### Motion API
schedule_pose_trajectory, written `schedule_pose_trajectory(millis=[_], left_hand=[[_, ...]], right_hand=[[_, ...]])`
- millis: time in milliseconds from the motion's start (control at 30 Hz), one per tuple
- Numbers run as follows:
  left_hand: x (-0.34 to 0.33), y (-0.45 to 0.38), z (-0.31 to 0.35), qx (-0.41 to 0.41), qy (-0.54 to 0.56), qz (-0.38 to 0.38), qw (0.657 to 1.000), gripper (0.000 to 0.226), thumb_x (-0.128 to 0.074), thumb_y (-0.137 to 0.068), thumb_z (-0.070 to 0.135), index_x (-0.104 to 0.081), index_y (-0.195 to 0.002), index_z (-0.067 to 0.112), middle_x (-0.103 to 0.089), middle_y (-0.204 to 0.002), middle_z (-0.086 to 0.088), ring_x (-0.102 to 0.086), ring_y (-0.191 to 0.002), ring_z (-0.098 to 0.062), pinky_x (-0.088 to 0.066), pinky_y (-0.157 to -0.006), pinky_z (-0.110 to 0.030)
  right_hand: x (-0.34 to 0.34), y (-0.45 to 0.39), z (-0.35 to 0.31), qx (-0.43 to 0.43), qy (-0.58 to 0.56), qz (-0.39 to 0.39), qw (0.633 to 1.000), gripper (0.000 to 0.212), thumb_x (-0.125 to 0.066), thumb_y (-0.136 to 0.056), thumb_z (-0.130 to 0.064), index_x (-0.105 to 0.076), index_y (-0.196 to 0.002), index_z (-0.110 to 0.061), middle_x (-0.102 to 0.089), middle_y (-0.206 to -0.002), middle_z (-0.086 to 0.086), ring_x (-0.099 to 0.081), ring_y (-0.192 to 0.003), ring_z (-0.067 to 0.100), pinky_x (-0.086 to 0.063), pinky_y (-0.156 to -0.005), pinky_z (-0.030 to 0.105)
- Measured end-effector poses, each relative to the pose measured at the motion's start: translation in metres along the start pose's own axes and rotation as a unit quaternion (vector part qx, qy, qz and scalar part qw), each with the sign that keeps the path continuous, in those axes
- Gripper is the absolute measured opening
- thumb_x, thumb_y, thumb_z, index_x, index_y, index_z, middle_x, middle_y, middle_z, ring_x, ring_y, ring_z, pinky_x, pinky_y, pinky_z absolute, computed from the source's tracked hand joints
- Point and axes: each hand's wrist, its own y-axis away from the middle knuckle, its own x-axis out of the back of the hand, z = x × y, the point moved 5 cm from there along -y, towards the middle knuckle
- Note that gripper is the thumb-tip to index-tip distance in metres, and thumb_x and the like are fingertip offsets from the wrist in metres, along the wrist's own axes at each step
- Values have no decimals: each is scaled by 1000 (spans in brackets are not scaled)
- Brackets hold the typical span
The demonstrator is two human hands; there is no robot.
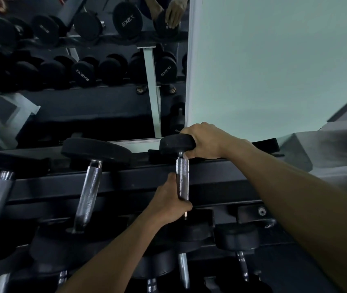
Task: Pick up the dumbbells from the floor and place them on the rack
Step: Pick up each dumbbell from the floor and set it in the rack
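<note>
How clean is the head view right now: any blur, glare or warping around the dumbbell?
Head view: dim overall; left hand and dumbbell handle sharp with small glints; mirror reflection soft; wide-angle bending tilts the rack.

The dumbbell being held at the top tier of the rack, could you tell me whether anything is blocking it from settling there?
Nothing visible blocks it. The dumbbell lies across the rack, left hand gripping its handle, right hand on its far head. The neighbouring dumbbell sits apart, to the left.
</note>
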Motion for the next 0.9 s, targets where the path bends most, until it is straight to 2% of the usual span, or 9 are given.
schedule_pose_trajectory(millis=[100, 200, 333, 467, 533, 567, 633, 733, 900], left_hand=[[4, 0, -2, -4, -12, -5, 1000, 53, -74, -74, 14, -41, -114, 26, -60, -96, 4, -62, -81, -9, -49, -60, -18], [3, 0, -1, -12, -16, -13, 1000, 57, -75, -75, 21, -39, -119, 26, -59, -101, 6, -61, -85, -6, -47, -63, -16], [0, 2, 0, -20, -19, -8, 1000, 59, -75, -77, 28, -37, -123, 26, -59, -104, 7, -59, -89, -6, -45, -67, -17], [-2, 5, -1, -18, -34, 1, 999, 59, -72, -80, 31, -36, -126, 23, -61, -109, 2, -61, -88, -7, -47, -66, -16], [2, 10, 1, -24, -63, 27, 997, 59, -68, -78, 39, -37, -125, 24, -64, -103, 2, -64, -87, -11, -55, -73, -28], [5, 14, 5, -30, -87, 43, 995, 59, -65, -76, 44, -37, -125, 25, -65, -102, 2, -65, -88, -13, -56, -77, -35], [13, 24, 16, -56, -163, 76, 982, 59, -62, -80, 48, -38, -129, 25, -62, -109, 1, -63, -96, -16, -54, -84, -40], [20, 42, 35, -108, -256, 101, 955, 57, -56, -88, 49, -39, -134, 19, -50, -122, -3, -56, -106, -20, -50, -87, -37], [16, 69, 55, -192, -302, 79, 931, 60, -47, -92, 54, -37, -139, 18, -45, -134, -5, -46, -121, -22, -46, -92, -36]], right_hand=[[-1, 1, -1, -6, 4, 2, 1000, 27, -78, -76, -27, -63, -98, -21, -61, -82, -8, -57, -77, 16, -40, -66, 27], [-3, 4, 2, -16, -19, 2, 1000, 27, -78, -76, -26, -64, -99, -19, -66, -87, -3, -60, -80, 17, -42, -66, 27], [-4, 12, 7, -43, -34, 16, 998, 25, -76, -77, -28, -60, -95, -24, -62, -82, -6, -60, -80, 17, -40, -63, 24], [1, 24, 6, -69, -28, 20, 997, 46, -75, -79, -34, -57, -120, -22, -66, -98, -2, -62, -89, 19, -44, -72, 26], [6, 32, 5, -82, -20, 21, 996, 55, -74, -80, -37, -53, -129, -22, -66, -108, 2, -61, -97, 22, -46, -77, 29], [9, 37, 3, -87, -14, 21, 996, 58, -73, -81, -38, -51, -132, -20, -65, -114, 3, -60, -102, 24, -46, -81, 31], [14, 48, -1, -96, 1, 24, 995, 64, -70, -84, -39, -45, -139, -18, -61, -127, 6, -57, -114, 26, -46, -91, 34], [22, 67, -10, -110, 26, 39, 993, 66, -66, -87, -41, -40, -143, -19, -51, -136, 6, -51, -122, 27, -43, -98, 38], [34, 107, -28, -131, 66, 81, 986, 68, -63, -87, -42, -37, -146, -20, -44, -144, 5, -43, -130, 25, -41, -103, 41]])
